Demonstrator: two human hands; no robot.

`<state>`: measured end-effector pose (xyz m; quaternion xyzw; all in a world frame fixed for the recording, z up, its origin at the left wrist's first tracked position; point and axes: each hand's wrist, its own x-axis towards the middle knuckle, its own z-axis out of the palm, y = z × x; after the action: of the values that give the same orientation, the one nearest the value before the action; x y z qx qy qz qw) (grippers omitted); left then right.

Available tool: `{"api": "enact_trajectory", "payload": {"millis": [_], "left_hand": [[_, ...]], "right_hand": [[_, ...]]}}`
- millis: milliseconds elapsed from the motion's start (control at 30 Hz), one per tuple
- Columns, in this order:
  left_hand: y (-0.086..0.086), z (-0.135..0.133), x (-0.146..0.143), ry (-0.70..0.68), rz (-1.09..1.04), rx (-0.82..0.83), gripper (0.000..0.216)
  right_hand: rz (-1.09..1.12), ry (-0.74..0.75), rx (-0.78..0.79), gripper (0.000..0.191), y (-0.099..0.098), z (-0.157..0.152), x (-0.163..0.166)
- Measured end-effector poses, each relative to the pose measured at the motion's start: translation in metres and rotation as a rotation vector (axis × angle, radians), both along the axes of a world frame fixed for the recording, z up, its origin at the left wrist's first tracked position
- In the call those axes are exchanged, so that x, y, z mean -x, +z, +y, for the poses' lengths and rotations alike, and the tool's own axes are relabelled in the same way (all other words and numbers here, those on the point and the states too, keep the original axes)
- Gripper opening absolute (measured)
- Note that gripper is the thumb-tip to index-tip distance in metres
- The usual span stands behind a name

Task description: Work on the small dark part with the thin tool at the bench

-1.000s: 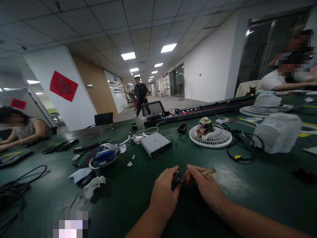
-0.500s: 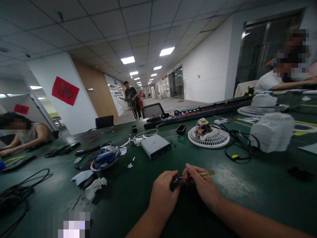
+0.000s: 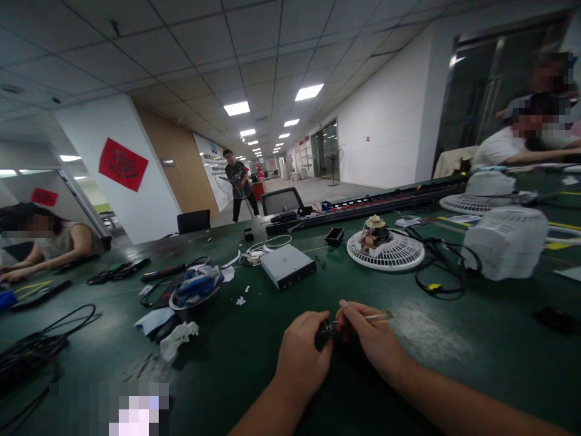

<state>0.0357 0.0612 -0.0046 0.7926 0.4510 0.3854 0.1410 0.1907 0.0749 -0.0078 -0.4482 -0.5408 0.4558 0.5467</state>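
My left hand (image 3: 300, 348) is closed round a small black part (image 3: 322, 336), whose kind I cannot make out because the fingers cover most of it. Close beside it, my right hand (image 3: 373, 340) pinches a slim screwdriver (image 3: 382, 316) with a clear yellowish handle. The handle's end sticks out past the right fingers, and the shaft points left at the black part. Whether the tip touches the part is hidden. Both hands are just above the green table (image 3: 254, 339). Beyond them lies a grey disc drive (image 3: 288, 266).
At the back right are a white fan grille with a motor (image 3: 385, 257), a white plastic housing (image 3: 506, 245) and black cable. A bowl with blue cloth (image 3: 196, 287), crumpled tissue (image 3: 178, 340) and coiled cable (image 3: 31, 357) lie left. People sit at both sides; one stands behind a floor fan.
The whole view has shifted slightly. Both hands keep nearly the same hold, with the black part tilted a little differently. In the background, the standing person has changed posture beside the floor fan.
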Motion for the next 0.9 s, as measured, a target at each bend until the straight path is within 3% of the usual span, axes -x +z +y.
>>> {"api": "enact_trajectory", "payload": {"millis": [167, 333, 900], "left_hand": [[-0.0002, -0.0005, -0.0002, 0.014, 0.007, 0.013, 0.042], [0.0013, -0.0013, -0.0003, 0.013, 0.004, 0.019, 0.042], [-0.0009, -0.0011, -0.0015, 0.025, -0.004, 0.029, 0.043]], "right_hand": [[0.025, 0.054, -0.023, 0.051, -0.0017, 0.0004, 0.0005], [-0.065, -0.007, -0.046, 0.049, -0.004, 0.0025, -0.001], [-0.121, 0.02, -0.064, 0.049, -0.0052, 0.0041, -0.0007]]}}
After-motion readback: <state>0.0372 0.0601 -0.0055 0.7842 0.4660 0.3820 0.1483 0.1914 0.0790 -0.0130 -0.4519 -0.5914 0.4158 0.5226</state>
